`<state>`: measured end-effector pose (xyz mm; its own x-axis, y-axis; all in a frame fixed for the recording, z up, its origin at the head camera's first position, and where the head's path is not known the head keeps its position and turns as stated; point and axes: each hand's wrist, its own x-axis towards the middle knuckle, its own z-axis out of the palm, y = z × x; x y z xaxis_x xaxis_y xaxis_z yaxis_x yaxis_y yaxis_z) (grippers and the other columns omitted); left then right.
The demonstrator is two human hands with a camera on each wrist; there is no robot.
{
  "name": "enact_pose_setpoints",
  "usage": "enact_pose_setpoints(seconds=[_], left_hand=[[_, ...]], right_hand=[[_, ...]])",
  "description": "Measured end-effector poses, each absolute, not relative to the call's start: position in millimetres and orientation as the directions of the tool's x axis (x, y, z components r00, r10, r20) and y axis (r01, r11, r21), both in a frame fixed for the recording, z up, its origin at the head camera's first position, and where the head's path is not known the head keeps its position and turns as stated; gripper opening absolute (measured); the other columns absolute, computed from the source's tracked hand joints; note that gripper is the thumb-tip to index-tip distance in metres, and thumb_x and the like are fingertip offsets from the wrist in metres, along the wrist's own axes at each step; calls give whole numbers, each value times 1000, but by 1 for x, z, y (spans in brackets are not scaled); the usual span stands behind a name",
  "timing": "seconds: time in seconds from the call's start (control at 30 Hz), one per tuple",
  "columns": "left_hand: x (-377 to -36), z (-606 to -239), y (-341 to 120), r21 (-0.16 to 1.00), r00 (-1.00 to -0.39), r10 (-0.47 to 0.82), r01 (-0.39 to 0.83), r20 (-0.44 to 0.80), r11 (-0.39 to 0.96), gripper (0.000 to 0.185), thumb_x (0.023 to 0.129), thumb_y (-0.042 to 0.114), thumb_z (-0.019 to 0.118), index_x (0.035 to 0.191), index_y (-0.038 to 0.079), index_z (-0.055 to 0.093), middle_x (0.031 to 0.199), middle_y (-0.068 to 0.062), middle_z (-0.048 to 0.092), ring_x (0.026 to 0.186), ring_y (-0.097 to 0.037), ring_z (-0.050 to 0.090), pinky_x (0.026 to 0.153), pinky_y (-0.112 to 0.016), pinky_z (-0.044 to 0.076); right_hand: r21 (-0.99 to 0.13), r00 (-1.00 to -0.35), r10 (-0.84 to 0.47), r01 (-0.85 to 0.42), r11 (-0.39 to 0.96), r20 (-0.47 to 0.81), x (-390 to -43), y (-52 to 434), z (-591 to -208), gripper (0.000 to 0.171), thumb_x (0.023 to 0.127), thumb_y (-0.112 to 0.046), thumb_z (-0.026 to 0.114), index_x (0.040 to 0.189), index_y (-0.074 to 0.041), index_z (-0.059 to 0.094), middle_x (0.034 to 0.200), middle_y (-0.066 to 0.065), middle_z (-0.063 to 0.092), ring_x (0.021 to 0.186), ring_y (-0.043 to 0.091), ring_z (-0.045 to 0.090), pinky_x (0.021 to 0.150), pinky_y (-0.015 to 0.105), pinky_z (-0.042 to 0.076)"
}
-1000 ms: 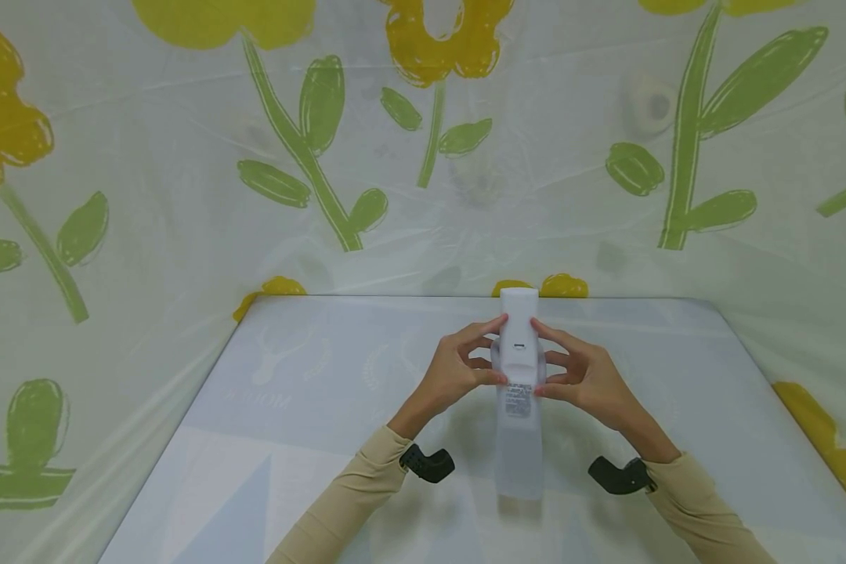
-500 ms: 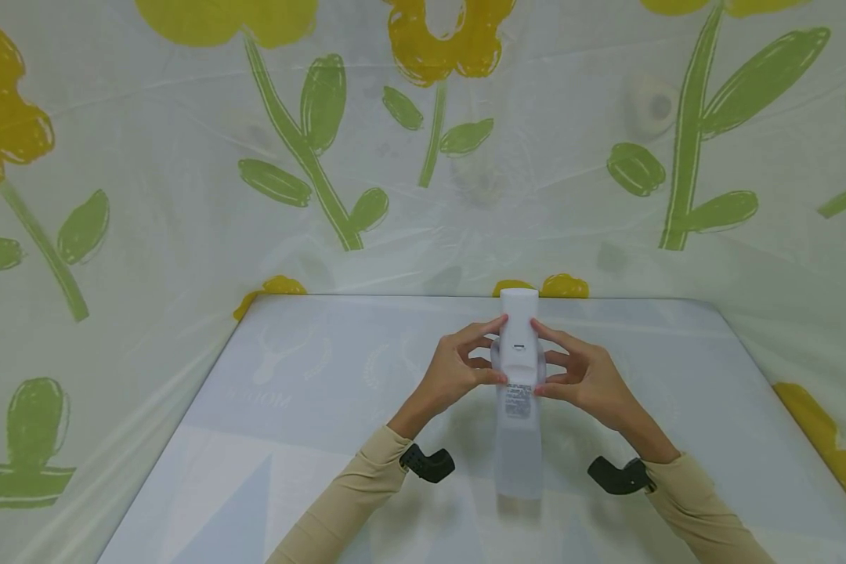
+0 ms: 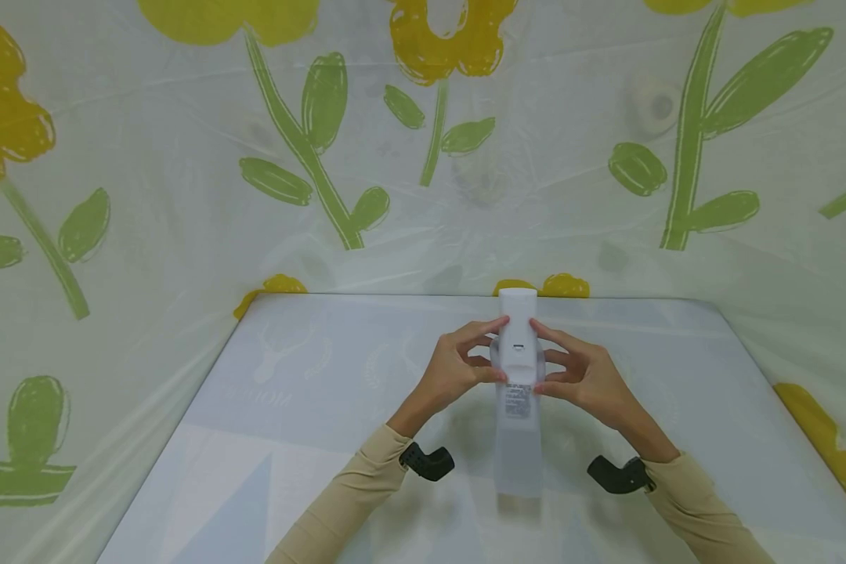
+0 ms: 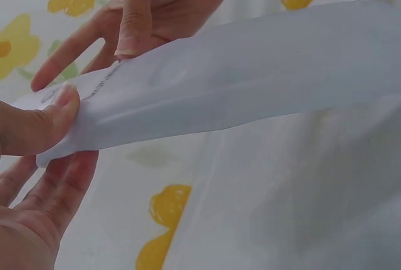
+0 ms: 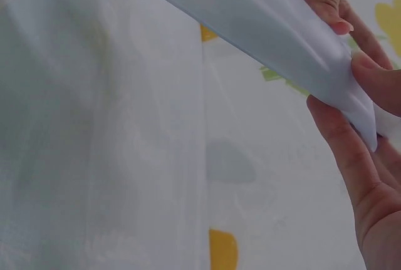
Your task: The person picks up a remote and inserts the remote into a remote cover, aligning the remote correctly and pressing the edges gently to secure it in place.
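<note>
A long white device (image 3: 518, 454) with a small port and a grey printed label on its near face is held over the table, its length running away from the person. My left hand (image 3: 454, 364) pinches it along the left side, with index finger and thumb at the edge. The right hand (image 3: 583, 376) mirrors this grip on the right side. Behind the device, a wider pale rounded part shows between the fingers. In the left wrist view the white body (image 4: 232, 88) stretches to the right from both hands. From the right wrist, fingers (image 5: 344, 151) and thumb grip its end.
The pale table (image 3: 310, 470) bears faint printed marks and bluish triangles. Around it hangs a white curtain (image 3: 536, 157) with yellow flowers and green leaves. A black wrist mount (image 3: 428, 462) sits on the left wrist, another black mount (image 3: 616, 475) on the right.
</note>
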<state>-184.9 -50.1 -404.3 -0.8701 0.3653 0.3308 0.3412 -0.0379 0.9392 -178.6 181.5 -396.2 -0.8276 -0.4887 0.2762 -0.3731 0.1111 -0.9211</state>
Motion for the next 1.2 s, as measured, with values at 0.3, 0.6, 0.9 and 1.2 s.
enact_pose_setpoints(seconds=[0.3, 0.6, 0.9, 1.2], left_hand=[[-168, -377, -52, 945, -863, 402, 326, 305, -17, 75, 76, -8, 73, 143, 8, 42, 130, -13, 49, 104, -25, 55, 86, -36, 53], [-166, -373, -54, 952, -842, 461, 307, 280, -18, 80, 78, -9, 71, 147, 10, 34, 137, -15, 44, 108, -28, 52, 89, -41, 51], [-168, -371, -58, 949, -817, 500, 315, 286, -28, 84, 76, -10, 72, 148, 8, 31, 144, -13, 39, 109, -30, 51, 88, -41, 51], [-165, -372, -58, 956, -837, 474, 291, 271, -33, 83, 76, -10, 72, 147, 8, 33, 141, -13, 42, 108, -30, 52, 87, -38, 52]], right_hand=[[-926, -803, -540, -362, 105, 252, -178, 180, -392, 93, 79, 3, 73, 151, -23, 23, 149, 14, 26, 117, 28, 54, 82, 35, 54], [-924, -794, -549, -370, 96, 260, -177, 177, -390, 100, 76, 4, 75, 153, -24, 17, 146, 17, 25, 118, 41, 50, 80, 37, 54], [-922, -793, -545, -377, 88, 272, -176, 175, -388, 100, 76, 6, 74, 153, -23, 16, 153, 14, 18, 120, 49, 45, 79, 38, 55], [-910, -801, -537, -391, 135, 265, -174, 175, -385, 100, 75, 2, 77, 152, -24, 20, 152, 14, 21, 119, 50, 46, 77, 36, 55]])
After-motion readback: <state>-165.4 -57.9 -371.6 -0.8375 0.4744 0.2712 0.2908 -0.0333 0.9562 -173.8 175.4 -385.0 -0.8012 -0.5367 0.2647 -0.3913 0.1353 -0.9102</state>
